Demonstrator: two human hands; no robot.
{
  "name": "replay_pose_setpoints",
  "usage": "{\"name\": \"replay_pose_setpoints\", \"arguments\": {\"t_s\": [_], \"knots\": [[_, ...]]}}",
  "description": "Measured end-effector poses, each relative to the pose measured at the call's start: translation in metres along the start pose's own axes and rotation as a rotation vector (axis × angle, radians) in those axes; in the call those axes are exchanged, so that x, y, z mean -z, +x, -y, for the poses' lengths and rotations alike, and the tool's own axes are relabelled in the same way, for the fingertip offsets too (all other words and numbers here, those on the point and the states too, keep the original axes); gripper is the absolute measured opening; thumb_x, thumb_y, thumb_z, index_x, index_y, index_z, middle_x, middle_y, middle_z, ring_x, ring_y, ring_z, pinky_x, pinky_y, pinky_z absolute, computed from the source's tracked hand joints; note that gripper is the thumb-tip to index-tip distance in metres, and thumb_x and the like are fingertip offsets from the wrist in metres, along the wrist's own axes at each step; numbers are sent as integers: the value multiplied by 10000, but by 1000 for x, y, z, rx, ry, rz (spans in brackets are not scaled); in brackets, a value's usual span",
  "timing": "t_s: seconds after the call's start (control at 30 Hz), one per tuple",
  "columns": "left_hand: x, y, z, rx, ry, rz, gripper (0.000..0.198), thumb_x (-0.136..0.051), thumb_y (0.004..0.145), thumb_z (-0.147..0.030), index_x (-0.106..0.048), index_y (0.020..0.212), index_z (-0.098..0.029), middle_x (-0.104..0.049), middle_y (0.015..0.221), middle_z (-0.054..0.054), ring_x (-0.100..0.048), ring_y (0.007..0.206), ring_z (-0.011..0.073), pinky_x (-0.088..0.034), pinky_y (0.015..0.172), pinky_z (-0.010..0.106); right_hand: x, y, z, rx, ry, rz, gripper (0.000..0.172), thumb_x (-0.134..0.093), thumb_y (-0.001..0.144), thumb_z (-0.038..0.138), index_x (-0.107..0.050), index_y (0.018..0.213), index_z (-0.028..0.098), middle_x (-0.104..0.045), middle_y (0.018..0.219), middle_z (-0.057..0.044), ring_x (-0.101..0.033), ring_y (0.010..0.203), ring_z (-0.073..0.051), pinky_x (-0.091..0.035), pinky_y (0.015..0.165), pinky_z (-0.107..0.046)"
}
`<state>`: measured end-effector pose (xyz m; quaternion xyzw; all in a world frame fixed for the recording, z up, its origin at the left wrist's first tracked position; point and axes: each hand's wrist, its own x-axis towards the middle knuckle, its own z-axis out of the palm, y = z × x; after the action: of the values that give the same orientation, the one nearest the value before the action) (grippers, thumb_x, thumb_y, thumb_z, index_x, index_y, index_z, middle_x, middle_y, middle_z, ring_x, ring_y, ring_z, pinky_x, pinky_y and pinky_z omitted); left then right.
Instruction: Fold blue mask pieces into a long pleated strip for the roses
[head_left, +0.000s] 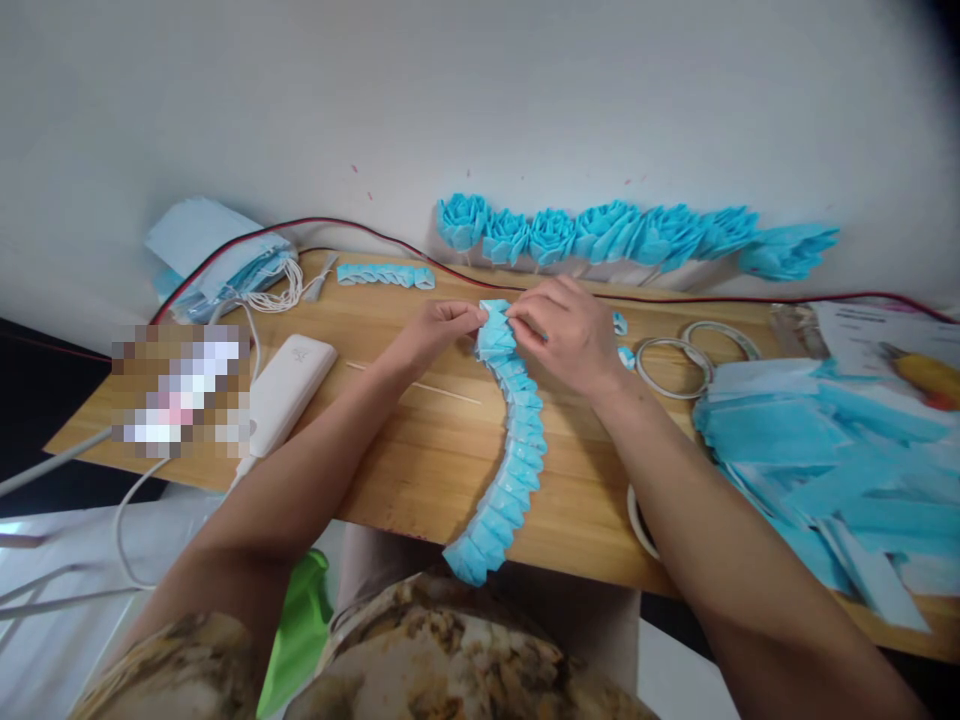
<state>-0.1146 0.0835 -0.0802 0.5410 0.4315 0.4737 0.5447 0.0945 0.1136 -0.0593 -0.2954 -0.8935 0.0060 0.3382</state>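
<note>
A long blue folded strip (525,425) curves down across the wooden table (420,470), its lower end reaching over the front edge. My left hand (444,335) pinches the left side of its top end between thumb and fingers. On the right side of that same end, my right hand (566,330) is closed, thumb and forefinger together at the strip's edge. A thin stick (416,382) lies on the table under my left forearm. Behind my hands rests a short blue folded strip (385,275).
Blue fabric flowers (551,236) line the wall. Tape rings (673,367) and stacked blue strips (810,430) lie right. Left are face masks (217,245), a white power bank (292,390) with cables and a blurred-out device (180,390). A red-black wire (390,240) runs along the back.
</note>
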Motion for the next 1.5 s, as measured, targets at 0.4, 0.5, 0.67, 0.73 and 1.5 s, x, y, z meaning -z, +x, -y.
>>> {"name": "replay_pose_setpoints", "arguments": {"t_s": [0.4,0.5,0.67,0.73,1.5], "knots": [[4,1,-1,-143,79,-128,339,-760,834,-473,-711,696,-167,-679,711,9,-608,706,137,-484,729,264,-14,-3,-6,-433,485,-123,266,-532,959,329,-685,1160,247,-739,1066,-64,-678,934,-217,-546,685,-329],[3,1,-1,-164,110,-145,340,-753,838,-476,-711,685,-175,-681,701,5,-609,711,142,-488,725,262,-17,-1,-4,-645,716,-65,317,-558,937,495,-708,1046,237,-719,916,-53,-649,777,-195,-463,514,-273],[2,1,0,-159,137,-123,330,-744,841,-462,-717,684,-173,-672,694,8,-602,702,142,-481,707,264,-13,2,8,-767,867,22,393,-673,841,610,-640,748,229,-564,665,3,-480,546,-132,-380,462,-272],[2,1,0,-161,139,-117,330,-752,832,-462,-716,684,-170,-664,689,7,-593,700,142,-471,702,263,-13,2,11,-763,871,36,385,-699,830,585,-604,720,229,-520,625,23,-439,512,-116,-370,470,-274],[-2,-1,-2,-2,-5,-75,386,-878,709,-476,-690,707,-138,-703,675,16,-624,630,117,-514,666,246,-20,-1,5,-659,819,-5,232,-664,783,382,-566,662,210,-448,581,51,-379,531,-87,-269,496,-261]]}}
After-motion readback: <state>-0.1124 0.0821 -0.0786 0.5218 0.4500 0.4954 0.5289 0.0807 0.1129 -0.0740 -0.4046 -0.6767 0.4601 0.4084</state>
